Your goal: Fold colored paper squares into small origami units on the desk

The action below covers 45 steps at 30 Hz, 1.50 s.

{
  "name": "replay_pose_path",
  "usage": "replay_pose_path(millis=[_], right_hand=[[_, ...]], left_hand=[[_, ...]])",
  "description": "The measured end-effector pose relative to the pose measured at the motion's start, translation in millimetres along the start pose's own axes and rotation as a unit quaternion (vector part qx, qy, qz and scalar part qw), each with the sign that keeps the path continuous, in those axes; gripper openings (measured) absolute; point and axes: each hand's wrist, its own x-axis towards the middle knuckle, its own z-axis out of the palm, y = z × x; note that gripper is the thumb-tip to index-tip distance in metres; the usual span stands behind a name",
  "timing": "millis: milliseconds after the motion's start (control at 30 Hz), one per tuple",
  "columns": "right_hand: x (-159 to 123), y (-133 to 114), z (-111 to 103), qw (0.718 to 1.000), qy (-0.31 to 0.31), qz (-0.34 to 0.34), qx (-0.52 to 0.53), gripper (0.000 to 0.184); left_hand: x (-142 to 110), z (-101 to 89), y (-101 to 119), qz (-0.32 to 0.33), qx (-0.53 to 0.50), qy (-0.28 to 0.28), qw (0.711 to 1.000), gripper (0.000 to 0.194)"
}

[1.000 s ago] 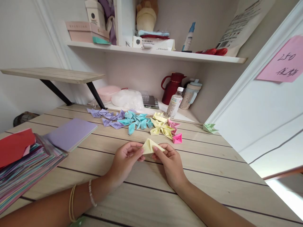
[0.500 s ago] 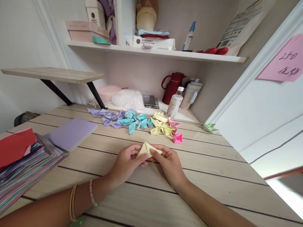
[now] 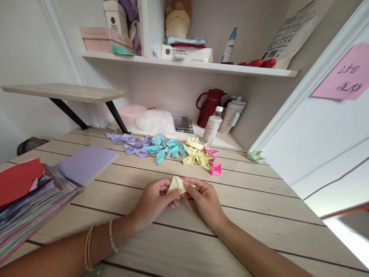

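Note:
Between my two hands is a small piece of pale yellow folded paper [image 3: 176, 184], its pointed top facing away from me. My left hand [image 3: 157, 196] pinches its left side, thumb on the near face. On the right side, my right hand [image 3: 206, 198] grips it with thumb and fingers, covering much of that half. Beyond my hands lie folded paper pieces in groups: purple ones [image 3: 131, 139], turquoise ones [image 3: 170, 147], yellow ones [image 3: 196, 154] and pink ones [image 3: 216, 168]. A light green folded piece [image 3: 255, 156] sits apart at the right.
To the left, a stack of coloured paper [image 3: 43, 207] with a red sheet [image 3: 20, 179] on top lies beside a purple paper pad [image 3: 88, 163]. A plastic bottle [image 3: 212, 126], a dark red jug [image 3: 210, 105] and a tumbler [image 3: 233, 115] stand at the back. A raised wooden shelf [image 3: 63, 92] is at left.
The yellow folded paper has tilted slightly, and its right corner is now more covered by my right hand's fingers. Both hands stay in nearly the same place.

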Motion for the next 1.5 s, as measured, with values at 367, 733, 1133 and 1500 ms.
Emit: replay_pose_path(millis=[367, 733, 1133, 1500], right_hand=[[0, -5, 2, 0.997, -0.002, 0.036, 0.065, 0.040], [0, -4, 2, 0.996, 0.044, 0.019, 0.078, 0.044], [0, -5, 5, 0.994, 0.028, -0.010, 0.106, 0.033], [-6, -9, 5, 0.998, -0.024, -0.043, 0.044, 0.045]], left_hand=[[0, 0.8, -1, -0.004, -0.017, 0.031, 0.999, 0.023], [2, 2.1, 5, -0.042, -0.075, -0.019, 0.996, 0.035], [3, 3.4, 6, -0.019, -0.092, 0.001, 0.996, 0.030], [5, -0.5, 5, -0.026, -0.060, 0.085, 0.994, 0.032]])
